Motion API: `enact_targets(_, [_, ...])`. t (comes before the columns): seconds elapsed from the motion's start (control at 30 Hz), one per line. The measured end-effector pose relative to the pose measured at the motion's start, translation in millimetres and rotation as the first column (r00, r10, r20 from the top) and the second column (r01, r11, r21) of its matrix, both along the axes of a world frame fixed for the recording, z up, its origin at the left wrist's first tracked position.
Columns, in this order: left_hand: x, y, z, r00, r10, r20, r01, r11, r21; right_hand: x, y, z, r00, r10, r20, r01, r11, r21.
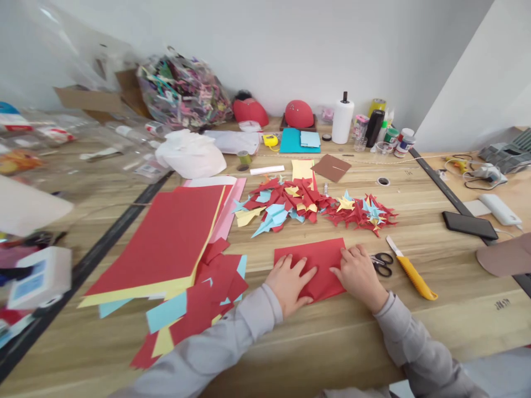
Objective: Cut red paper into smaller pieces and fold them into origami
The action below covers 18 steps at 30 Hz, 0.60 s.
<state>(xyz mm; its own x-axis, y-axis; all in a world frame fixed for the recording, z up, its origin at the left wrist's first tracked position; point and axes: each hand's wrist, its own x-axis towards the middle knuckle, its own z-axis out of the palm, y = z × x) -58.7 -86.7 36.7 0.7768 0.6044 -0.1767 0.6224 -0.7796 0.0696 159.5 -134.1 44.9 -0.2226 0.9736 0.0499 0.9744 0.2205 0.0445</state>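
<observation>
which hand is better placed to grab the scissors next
Probably the right hand: it lies right beside the black scissors, at the red paper's edge, while the left hand is spread on the paper, farther away.

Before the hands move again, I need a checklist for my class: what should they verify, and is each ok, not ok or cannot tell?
1. Left hand on the red paper: ok, fingers spread on top.
2. Right hand at the paper's right edge: ok.
3. Folded pieces apart from that paper: ok, beyond it.
4. Scissors closed: cannot tell, blades hidden.
5. Knife covered: not ok, blade bare.
</observation>
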Motion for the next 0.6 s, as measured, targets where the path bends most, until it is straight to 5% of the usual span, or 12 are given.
enact_targets(0.3, [-35.9,13.0,-12.5,0.995,-0.101,-0.025,0.1,0.994,-0.037,4.6,-1.1,-2.1,0.999,0.011,-0.05,-0.011,1.0,0.002])
enact_targets(0.6, [-36.0,35.9,0.7,0.979,-0.172,-0.109,0.151,0.972,-0.178,7.5,-1.9,-2.7,0.997,0.021,-0.079,-0.021,1.0,-0.002])
